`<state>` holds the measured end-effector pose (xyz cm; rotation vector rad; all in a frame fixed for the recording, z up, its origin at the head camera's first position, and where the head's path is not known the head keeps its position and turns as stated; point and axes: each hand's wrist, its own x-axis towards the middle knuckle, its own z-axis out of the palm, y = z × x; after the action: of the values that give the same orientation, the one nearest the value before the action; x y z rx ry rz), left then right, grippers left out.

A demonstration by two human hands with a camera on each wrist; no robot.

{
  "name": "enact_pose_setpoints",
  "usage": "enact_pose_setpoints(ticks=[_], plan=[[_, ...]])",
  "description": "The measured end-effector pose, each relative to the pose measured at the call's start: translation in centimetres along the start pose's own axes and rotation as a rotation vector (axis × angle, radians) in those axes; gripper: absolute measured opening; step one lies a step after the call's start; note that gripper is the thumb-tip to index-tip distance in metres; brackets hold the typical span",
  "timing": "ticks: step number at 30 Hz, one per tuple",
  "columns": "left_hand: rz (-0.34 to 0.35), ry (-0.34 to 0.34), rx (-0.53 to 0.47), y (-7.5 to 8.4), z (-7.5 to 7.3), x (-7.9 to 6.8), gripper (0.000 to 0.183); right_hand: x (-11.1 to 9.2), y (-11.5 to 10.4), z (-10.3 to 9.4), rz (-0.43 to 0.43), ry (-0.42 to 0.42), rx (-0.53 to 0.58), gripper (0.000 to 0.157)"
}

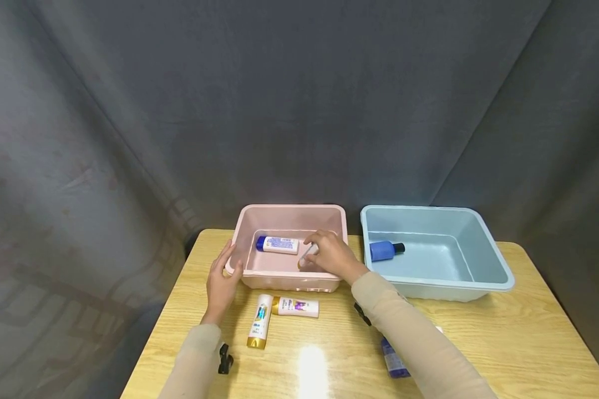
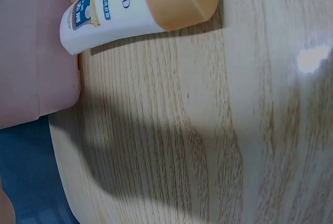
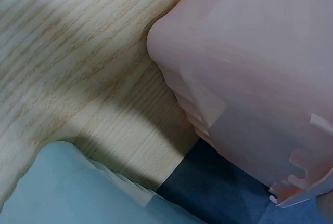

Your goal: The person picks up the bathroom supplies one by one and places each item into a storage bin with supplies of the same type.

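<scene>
In the head view, my right hand (image 1: 334,255) reaches into the pink bin (image 1: 289,281) and grips a small white bottle with a gold cap (image 1: 306,257), partly hidden by the fingers. Beside it in the bin lies a white bottle with a blue cap (image 1: 279,245). At the bin's front left corner my left hand (image 1: 222,285) touches the rim with fingers fairly straight. On the table in front of the bin lie two white shampoo bottles with gold caps, one pointing toward me (image 1: 260,321) and one sideways (image 1: 297,307).
A light blue bin (image 1: 444,285) stands to the right, with a blue bottle with a black cap (image 1: 383,251) lying in it. Another dark blue bottle (image 1: 394,360) lies on the wooden table (image 1: 539,343), partly under my right forearm. A grey curtain (image 1: 299,111) hangs behind.
</scene>
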<state>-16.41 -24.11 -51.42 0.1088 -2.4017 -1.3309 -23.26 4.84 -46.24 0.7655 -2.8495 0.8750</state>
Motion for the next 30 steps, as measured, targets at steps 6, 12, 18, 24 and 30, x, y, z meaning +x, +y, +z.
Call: enact_pose_setpoints(ticks=[6, 12, 18, 24, 30], plan=[[0.005, 0.004, -0.019, -0.06, 0.43, -0.07, 0.048, -0.23, 0.21, -0.09, 0.024, 0.007, -0.011, 0.034], [0.002, 0.011, -0.014, 0.01, 0.24, -0.15, 0.048, -0.19, 0.16, -0.01, 0.006, 0.045, 0.015, 0.029], [-0.001, 0.010, -0.020, 0.32, -0.02, -0.42, 0.046, -0.10, 0.20, 0.14, 0.030, 0.111, 0.140, 0.021], [0.017, 0.018, -0.024, 0.07, -0.19, -0.18, 0.046, 0.08, 0.16, 0.17, 0.008, 0.151, 0.152, 0.019], [0.024, 0.017, -0.022, -0.10, -0.23, -0.15, 0.045, 0.04, 0.20, 0.22, -0.025, 0.190, 0.156, 0.017]])
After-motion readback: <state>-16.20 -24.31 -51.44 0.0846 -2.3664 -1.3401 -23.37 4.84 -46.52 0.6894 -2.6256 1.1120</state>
